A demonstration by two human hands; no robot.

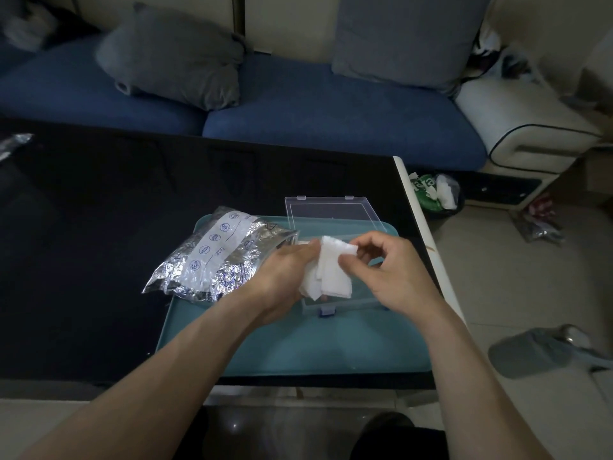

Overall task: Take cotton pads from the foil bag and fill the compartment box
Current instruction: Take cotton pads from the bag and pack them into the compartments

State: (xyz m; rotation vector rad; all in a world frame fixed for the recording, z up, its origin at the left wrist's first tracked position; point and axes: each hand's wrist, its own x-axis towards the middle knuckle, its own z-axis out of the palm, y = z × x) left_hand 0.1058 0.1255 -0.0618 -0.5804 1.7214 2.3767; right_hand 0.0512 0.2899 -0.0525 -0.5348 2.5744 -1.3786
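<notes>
The foil bag [217, 257] lies on the teal tray [282, 346] on the counter; beside it the left hand [282, 277] grips a bunch of cotton pads [326, 270] above the open compartment box [335, 224], the right hand [381, 270] pinching their edge

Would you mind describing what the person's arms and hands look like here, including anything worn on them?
Both forearms are bare right up to the bottom edge of the picture, with no sleeves or cuffs in view. The left hand and the right hand wear no gloves, and no watch, bracelet or ring is visible on the parts that show. No markings can be made out in this dim light.
</notes>
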